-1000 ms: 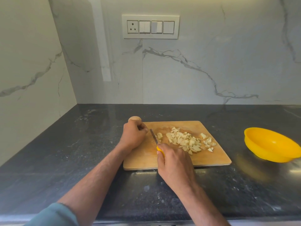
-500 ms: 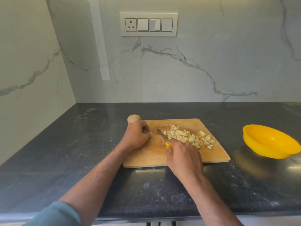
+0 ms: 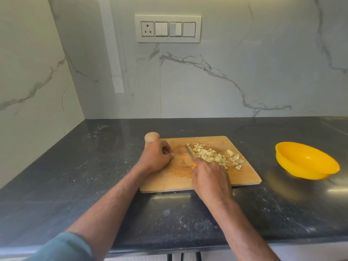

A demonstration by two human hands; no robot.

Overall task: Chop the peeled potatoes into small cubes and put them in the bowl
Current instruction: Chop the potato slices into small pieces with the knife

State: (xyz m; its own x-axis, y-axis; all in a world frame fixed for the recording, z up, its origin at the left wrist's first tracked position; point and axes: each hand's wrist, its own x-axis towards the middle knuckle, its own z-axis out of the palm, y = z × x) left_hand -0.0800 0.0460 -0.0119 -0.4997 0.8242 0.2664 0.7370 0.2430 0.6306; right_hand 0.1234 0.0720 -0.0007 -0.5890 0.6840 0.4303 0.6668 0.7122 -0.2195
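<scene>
A wooden cutting board (image 3: 243, 178) lies on the dark counter with a pile of small potato cubes (image 3: 214, 156) on its right half. My right hand (image 3: 211, 179) grips a knife by its yellow handle. The knife's blade (image 3: 190, 153) lies against the left side of the pile. My left hand (image 3: 156, 157) sits with curled fingers over the board's left edge, just below the board's round handle knob (image 3: 151, 137), and holds the board there. A yellow bowl (image 3: 307, 160) stands to the right of the board, with nothing visible inside it.
The dark stone counter (image 3: 94, 166) runs into a corner at the left, where marble walls meet. A switch panel (image 3: 168, 28) is on the back wall. The counter's front edge is close below my forearms.
My right hand has carried the knife to the right across the board, sweeping the stray cubes into the pile. My left hand slid slightly down from the knob.
</scene>
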